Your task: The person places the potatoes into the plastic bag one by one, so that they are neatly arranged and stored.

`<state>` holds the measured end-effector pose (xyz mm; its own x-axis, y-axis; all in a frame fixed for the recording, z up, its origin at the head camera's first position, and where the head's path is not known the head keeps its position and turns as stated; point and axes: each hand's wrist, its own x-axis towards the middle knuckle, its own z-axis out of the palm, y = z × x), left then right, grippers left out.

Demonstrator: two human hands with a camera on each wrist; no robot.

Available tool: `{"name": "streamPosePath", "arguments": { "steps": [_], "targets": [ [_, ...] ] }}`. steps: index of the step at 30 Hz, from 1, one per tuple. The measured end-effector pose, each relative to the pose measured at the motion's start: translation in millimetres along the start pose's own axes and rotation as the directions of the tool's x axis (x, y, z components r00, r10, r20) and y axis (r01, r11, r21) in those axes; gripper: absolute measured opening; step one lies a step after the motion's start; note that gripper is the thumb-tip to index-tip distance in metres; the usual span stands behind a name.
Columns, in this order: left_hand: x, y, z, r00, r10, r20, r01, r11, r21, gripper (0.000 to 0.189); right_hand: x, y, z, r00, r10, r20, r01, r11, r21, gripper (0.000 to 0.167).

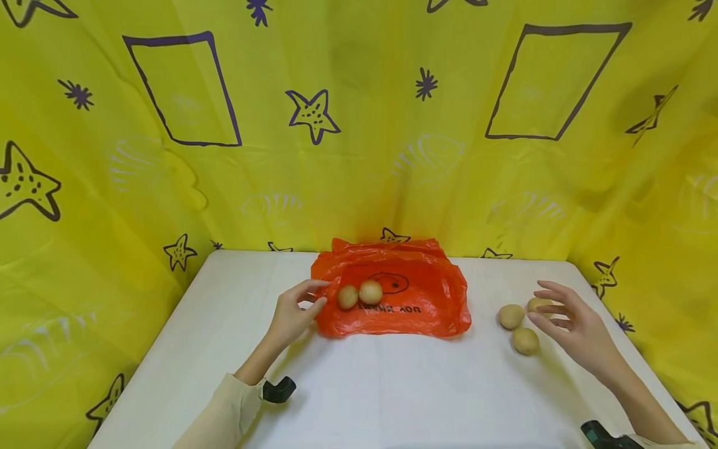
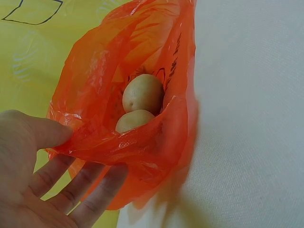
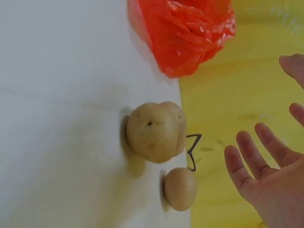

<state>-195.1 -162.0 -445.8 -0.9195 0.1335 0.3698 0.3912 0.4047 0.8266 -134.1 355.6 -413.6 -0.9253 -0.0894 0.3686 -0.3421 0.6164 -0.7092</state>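
A red plastic bag (image 1: 426, 324) lies spread with its mouth facing up, and two potatoes (image 1: 371, 292) sit inside toward its left. My left hand (image 1: 293, 315) pinches the bag's left rim; in the left wrist view the thumb (image 2: 54, 133) lies on the plastic and the other fingers pass behind it. Over the table's right side, my right hand (image 1: 580, 330) hovers with fingers spread and nothing in them. Close to its fingertips rest three loose potatoes (image 1: 525, 342), one partly hidden behind the hand. The right wrist view shows a potato (image 3: 152, 133) overlapping another behind it.
The white table (image 1: 381, 386) carries the bag at its far edge. A yellow curtain (image 1: 359, 174) with drawn stars and shells rises behind the table and along both sides. Dark wrist-worn devices (image 1: 279, 390) sit at both cuffs.
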Motion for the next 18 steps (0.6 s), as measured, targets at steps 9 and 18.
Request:
{"name": "streamPosePath", "arguments": {
  "steps": [9,18],
  "targets": [
    [0.1,-0.1,0.0,1.0,0.017,-0.015,-0.018,1.0,-0.009,0.028,1.1,25.1,-15.0,0.988,0.153,0.036,-0.154,0.988,0.008,0.065],
    [-1.1,10.3,3.4,0.999,-0.004,-0.035,0.004,1.0,0.011,0.027,5.1,41.6,-16.5,0.944,0.317,0.092,-0.315,0.948,-0.039,0.072]
  ]
}}
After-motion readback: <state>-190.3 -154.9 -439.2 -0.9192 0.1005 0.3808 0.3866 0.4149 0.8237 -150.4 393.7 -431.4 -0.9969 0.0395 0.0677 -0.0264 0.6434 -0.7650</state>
